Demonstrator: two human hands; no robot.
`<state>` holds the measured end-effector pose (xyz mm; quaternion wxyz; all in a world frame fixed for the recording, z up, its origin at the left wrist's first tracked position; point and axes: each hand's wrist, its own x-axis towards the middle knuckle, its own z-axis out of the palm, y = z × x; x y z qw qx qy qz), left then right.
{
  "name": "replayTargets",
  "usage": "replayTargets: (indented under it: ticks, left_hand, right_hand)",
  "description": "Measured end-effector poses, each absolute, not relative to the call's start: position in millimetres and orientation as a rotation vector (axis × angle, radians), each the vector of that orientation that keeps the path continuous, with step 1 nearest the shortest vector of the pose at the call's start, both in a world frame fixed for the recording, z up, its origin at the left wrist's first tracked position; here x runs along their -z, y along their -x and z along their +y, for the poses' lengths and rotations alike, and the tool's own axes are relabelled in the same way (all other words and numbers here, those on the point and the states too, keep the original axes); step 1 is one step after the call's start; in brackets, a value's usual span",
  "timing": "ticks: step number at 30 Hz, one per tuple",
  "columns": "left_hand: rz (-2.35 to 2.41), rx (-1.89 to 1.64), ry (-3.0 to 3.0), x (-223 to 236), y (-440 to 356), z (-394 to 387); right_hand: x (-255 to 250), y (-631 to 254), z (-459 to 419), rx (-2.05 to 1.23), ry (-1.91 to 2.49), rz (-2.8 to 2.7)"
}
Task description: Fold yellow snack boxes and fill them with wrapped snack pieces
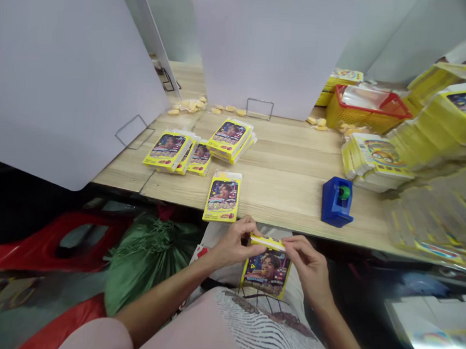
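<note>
Both my hands hold a yellow-bordered printed card packet (267, 272) above my lap, just below the table's front edge. My left hand (233, 243) pinches its yellow top strip (267, 242) at the left end, and my right hand (305, 264) pinches the right end. The packet hangs down from that strip, with its picture side facing up. Just beyond my left hand, a single matching packet (222, 197) lies flat on the wooden table (286, 169). Farther on, several more lie in overlapping stacks (167, 150) (230, 139).
A blue tape dispenser (335, 202) with a green roll stands on the table to the right. Beyond it are piled packets (378, 161), a red-rimmed yellow basket (367, 111) and tall stacks (434, 128). White dividers (66, 72) rise behind the table. A green sack (146, 266) lies below left.
</note>
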<state>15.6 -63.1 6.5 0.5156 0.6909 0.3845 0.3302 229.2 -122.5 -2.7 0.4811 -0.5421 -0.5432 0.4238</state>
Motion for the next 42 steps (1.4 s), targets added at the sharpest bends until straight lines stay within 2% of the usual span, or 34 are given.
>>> replayTargets:
  ticks: [7,13,23,29,35,37,40,42]
  left_hand:
    - [0.970,-0.735,-1.814,-19,-26,-49]
    - [0.998,-0.686,-1.734,-20,-45,-33]
    - [0.795,-0.669,-1.798,-14,-39,-39]
    - [0.794,-0.762,-1.631,3,-34,-46]
    - [0.869,-0.756,-1.205,21,-40,-52]
    - [0.891,-0.758,-1.063,24,-42,-49]
    - [0.877,-0.773,-0.949,17,-47,-42]
    - [0.875,-0.772,-0.960,7,-49,-36]
  right_hand:
    - [4,-248,-110,-1.024,1.396,-1.456]
    - [-2,-253,-98,-1.110,1.462,-1.284]
    - [8,-254,-111,-1.117,1.319,-1.266]
    - [20,-233,-118,-1.015,1.310,-1.203]
    - [21,-235,-111,-0.986,1.325,-1.216]
    - [21,-258,-100,-0.837,1.388,-1.229]
    - [20,-310,-77,-0.357,1.563,-0.999]
    - [22,-343,-57,-0.240,1.671,-0.860]
